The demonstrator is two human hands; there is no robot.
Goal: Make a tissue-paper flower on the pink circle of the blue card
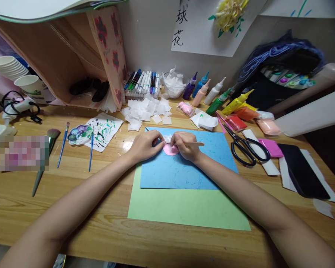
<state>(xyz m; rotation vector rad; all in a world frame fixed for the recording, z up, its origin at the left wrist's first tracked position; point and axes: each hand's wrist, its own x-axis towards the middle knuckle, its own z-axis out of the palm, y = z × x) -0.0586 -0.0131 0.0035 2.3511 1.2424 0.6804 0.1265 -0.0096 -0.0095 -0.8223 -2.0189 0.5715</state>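
Note:
My right hand (186, 146) is closed around a flat wooden craft stick (198, 144), whose broad end points right. Its working end is hidden by the fingers. Under my fingertips lies a flattened round piece of pink clay (171, 150) on the blue paper (181, 173). My left hand (147, 145) has thumb and forefinger curled together at the clay's left edge, seeming to pinch it. Just behind the clay a small whitish piece (167, 138) shows between both hands. Beneath the blue sheet is a green paper (190, 208).
Black scissors (247, 149), red clay packs (236, 123) and a phone (303, 171) are on the right. Paint bottles (203, 93), markers (143, 82) and white paper squares (146, 109) stand behind. Blue brushes (63, 145) and a paint-smeared tissue (107, 130) lie left.

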